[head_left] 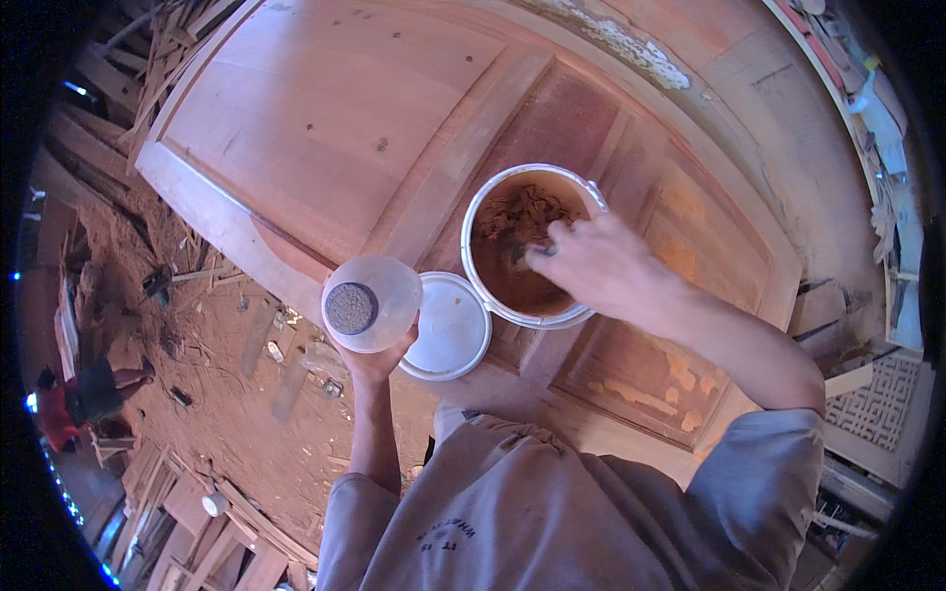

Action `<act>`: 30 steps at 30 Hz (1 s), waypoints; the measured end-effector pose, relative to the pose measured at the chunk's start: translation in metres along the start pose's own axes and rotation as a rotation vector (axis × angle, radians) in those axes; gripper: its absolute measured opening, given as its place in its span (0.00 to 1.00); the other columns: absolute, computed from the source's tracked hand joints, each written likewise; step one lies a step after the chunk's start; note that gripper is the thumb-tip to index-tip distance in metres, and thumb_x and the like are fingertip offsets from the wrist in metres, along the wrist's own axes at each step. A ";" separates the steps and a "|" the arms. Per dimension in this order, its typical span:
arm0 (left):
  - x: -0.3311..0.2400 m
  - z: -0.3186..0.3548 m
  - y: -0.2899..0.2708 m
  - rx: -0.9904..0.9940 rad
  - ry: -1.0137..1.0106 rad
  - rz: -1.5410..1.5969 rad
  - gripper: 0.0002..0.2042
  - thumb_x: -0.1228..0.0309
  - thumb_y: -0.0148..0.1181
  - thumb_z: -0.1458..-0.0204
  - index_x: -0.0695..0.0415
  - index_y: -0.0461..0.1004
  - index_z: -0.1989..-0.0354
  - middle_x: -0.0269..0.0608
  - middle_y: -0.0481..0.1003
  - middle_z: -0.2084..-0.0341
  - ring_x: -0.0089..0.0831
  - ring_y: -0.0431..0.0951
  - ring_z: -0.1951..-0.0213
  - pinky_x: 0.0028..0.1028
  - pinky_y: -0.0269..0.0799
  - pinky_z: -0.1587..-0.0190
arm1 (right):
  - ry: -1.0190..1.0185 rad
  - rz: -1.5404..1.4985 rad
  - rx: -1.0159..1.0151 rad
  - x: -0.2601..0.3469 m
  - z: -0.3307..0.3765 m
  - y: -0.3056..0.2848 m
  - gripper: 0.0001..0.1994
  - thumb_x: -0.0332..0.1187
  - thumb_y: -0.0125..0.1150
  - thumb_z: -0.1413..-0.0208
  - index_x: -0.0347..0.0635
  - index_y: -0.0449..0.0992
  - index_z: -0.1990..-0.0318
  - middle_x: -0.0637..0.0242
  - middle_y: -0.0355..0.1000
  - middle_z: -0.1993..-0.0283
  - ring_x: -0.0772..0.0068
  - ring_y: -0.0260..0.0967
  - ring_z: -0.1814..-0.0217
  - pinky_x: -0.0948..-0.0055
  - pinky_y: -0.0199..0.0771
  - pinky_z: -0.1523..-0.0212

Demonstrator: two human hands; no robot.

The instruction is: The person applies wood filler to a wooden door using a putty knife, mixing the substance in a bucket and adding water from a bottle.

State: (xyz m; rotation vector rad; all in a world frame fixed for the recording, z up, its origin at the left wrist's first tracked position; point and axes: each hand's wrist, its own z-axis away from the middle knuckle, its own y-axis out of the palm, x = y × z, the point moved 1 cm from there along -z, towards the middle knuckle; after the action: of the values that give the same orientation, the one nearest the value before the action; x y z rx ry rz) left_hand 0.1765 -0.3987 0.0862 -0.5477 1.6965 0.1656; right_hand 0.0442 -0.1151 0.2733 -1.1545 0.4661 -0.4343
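The left hand (374,360) grips a translucent plastic jar (372,300) from below, its round mouth showing grainy grey contents. Just right of that grip lies a smooth white lid (448,330), touching a white bucket (493,197) of crumbly reddish-brown paste. The right hand (591,261) reaches into it, fingers curled around a small dark tool, over the panelled wooden door (325,118).
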 end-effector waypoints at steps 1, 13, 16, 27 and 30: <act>0.001 0.000 0.002 -0.011 -0.006 0.015 0.60 0.61 0.83 0.73 0.62 0.47 0.31 0.50 0.63 0.41 0.40 0.67 0.40 0.42 0.65 0.38 | -0.017 0.009 0.071 0.004 -0.003 0.011 0.13 0.30 0.53 0.43 0.46 0.77 0.52 0.60 0.74 0.65 0.63 0.78 0.67 0.65 0.74 0.67; -0.033 -0.021 0.015 -0.013 0.085 -0.046 0.52 0.61 0.81 0.69 0.63 0.53 0.35 0.50 0.68 0.46 0.41 0.72 0.45 0.39 0.72 0.44 | -0.011 -0.040 0.086 0.005 0.007 0.005 0.13 0.28 0.53 0.44 0.48 0.77 0.52 0.60 0.74 0.63 0.63 0.78 0.62 0.64 0.75 0.67; -0.038 -0.026 0.010 0.013 0.092 -0.053 0.51 0.61 0.80 0.67 0.64 0.53 0.35 0.51 0.68 0.46 0.40 0.72 0.45 0.39 0.73 0.44 | -0.056 -0.005 0.216 0.011 -0.004 0.040 0.12 0.29 0.54 0.44 0.48 0.78 0.54 0.58 0.75 0.63 0.62 0.78 0.60 0.65 0.75 0.67; -0.043 -0.029 0.010 -0.002 0.069 -0.008 0.50 0.62 0.80 0.67 0.64 0.54 0.36 0.50 0.68 0.46 0.39 0.73 0.46 0.38 0.73 0.45 | 0.176 -0.028 0.166 -0.005 0.029 0.003 0.09 0.30 0.53 0.43 0.47 0.82 0.64 0.61 0.78 0.68 0.63 0.79 0.64 0.60 0.75 0.64; -0.046 -0.030 0.010 -0.006 0.060 -0.036 0.50 0.62 0.80 0.67 0.64 0.53 0.36 0.50 0.68 0.46 0.39 0.73 0.45 0.38 0.73 0.45 | 0.125 -0.168 0.221 0.013 0.021 0.011 0.09 0.29 0.53 0.44 0.45 0.80 0.60 0.59 0.78 0.66 0.59 0.79 0.61 0.58 0.75 0.61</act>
State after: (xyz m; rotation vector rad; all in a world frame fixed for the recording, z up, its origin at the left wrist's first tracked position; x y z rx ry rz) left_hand 0.1505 -0.3898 0.1340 -0.5927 1.7441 0.1293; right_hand 0.0678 -0.1022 0.2681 -0.9585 0.4195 -0.6901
